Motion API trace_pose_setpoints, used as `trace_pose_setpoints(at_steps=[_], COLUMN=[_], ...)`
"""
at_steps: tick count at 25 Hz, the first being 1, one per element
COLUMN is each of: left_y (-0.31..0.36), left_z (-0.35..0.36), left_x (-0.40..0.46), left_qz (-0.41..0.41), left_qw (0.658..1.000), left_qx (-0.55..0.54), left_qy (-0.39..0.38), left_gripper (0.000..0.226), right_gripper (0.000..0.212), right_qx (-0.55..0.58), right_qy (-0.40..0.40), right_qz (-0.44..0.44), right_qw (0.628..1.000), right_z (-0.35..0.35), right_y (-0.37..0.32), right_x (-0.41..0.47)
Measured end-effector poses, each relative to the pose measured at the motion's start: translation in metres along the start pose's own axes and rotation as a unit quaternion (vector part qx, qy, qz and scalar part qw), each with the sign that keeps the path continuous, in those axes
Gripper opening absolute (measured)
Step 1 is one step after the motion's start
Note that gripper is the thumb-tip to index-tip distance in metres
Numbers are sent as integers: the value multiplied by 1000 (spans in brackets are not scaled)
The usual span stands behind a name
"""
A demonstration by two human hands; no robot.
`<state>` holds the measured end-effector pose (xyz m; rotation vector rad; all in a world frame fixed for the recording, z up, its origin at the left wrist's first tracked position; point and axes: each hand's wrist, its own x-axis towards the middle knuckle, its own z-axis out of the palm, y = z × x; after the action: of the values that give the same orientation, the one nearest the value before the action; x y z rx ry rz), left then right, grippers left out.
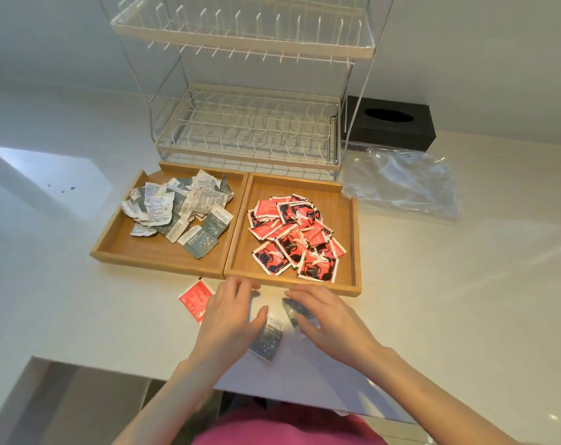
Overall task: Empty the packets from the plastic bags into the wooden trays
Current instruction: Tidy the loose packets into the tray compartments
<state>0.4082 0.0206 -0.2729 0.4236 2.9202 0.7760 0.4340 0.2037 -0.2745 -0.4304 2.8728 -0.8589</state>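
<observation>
Head view. White glossy surface (433, 284) filling most of the frame, its near edge across the bottom; pale wall above. Wire dish rack (247, 123) at top centre, black tissue box (391, 125) to its right, crumpled clear plastic bag (401, 181) lying flat right of centre.

Two wooden trays side by side, touching, at centre: left tray (118, 245) heaped with grey-and-white packets (182, 210), right tray (346, 220) with red packets (295, 236).

Below the trays, loose on the surface: one red packet (194, 298), long axis tilted toward upper right; grey packet (268, 340) angled likewise; another grey packet (297, 309) under the right hand.

Left hand (227, 319), grip loose, fingers extended. Right hand (330, 319), fingers straight, resting on the packet.
</observation>
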Motion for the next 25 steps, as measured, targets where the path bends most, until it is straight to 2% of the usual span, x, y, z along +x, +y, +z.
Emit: trace_pose_setpoints(at_steps=[3,6,10,13,16,19,22,25], left_y=[-8,-11,-7,-9,-16,-27,-40,-60], left_z=[12,19,22,23,18,0,-26,-52], left_x=[-12,-16,-13,-15,-14,-3,14,35], left_qz=[5,-14,-21,-26,-47,-83,-106,-111], left_qw=[996,985,983,982,987,984,979,980], left_qx=[39,78,73,65,5,-93,-162,-162], left_qy=[-82,-153,-167,-173,-156,-128,-59,3], left_gripper=[44,51,34,24,14,8,12,14], right_gripper=[44,49,52,39,27,20,18,21], right_qx=[-73,-98,-104,-109,-55,50,83,60], right_qy=[-80,-105,-119,-130,-113,-67,-49,-47], right_qz=[11,41,72,82,106,139,109,53], right_qw=[994,989,985,982,986,987,989,996], right_z=[18,20,15,17,15,8,-2,-15], right_y=[1,3,5,5,2,-9,-23,-41], right_x=[1,6,14,14,15,29,53,94])
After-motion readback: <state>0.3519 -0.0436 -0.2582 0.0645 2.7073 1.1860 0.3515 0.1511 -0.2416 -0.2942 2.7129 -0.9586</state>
